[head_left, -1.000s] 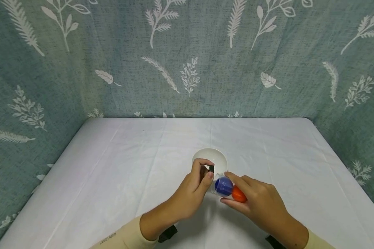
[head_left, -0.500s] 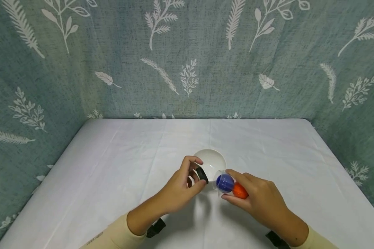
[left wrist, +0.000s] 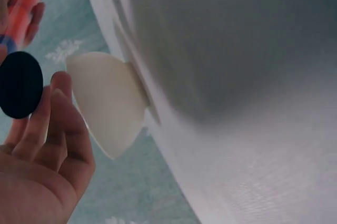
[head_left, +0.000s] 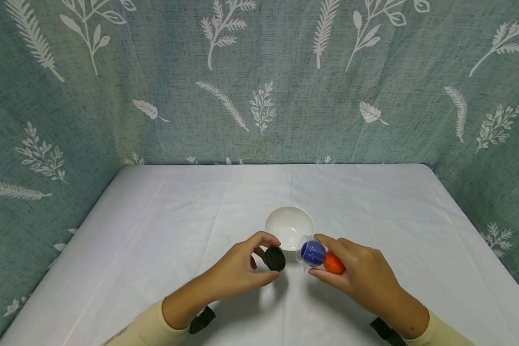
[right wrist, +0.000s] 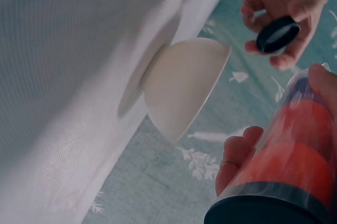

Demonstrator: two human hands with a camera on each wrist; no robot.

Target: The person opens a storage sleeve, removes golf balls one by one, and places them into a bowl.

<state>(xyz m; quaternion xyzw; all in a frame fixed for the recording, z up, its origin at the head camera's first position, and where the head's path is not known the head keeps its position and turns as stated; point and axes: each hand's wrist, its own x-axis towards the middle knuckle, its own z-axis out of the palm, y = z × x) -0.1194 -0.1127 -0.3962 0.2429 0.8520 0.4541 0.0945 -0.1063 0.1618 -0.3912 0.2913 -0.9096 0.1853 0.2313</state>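
Note:
A black round lid [head_left: 275, 259] is pinched between the thumb and fingers of my left hand [head_left: 242, 269]. My right hand [head_left: 359, 269] grips a clear cylindrical container [right wrist: 274, 155] lying sideways, its uncovered mouth toward the left hand. Inside sit a blue ball [head_left: 313, 253] nearest the mouth and orange-red balls [right wrist: 295, 166] behind it; the fingers hide part of them. A black base closes the container's other end in the right wrist view. Lid and container are apart. Just beyond both hands stands a white bowl [head_left: 290, 226], upright on the table.
A white cloth [head_left: 190, 216] covers the table. Green-blue curtains [head_left: 242, 96] with white leaf prints hang behind and along both sides. Black straps [head_left: 202, 319] are around the wrists.
My left hand has drawn the lid off to the left, away from the container's mouth, and turned its flat face into view. The right hand and container have barely moved.

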